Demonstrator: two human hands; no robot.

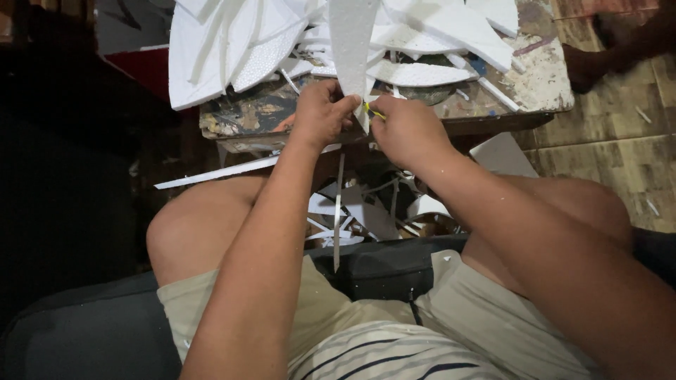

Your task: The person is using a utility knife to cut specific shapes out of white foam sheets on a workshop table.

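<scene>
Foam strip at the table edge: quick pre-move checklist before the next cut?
1. Left hand grips the white foam strip near its lower tip: ok.
2. Right hand holds the yellow tool against the strip: ok.
3. Blade edge and direction: cannot tell, hidden by the fingers.
4. Left fingers clear of the tool tip: not ok, they sit right beside it.
5. Work table free of clutter: not ok, foam offcuts cover it.
6. Bare knees below the cut: not ok.
</scene>
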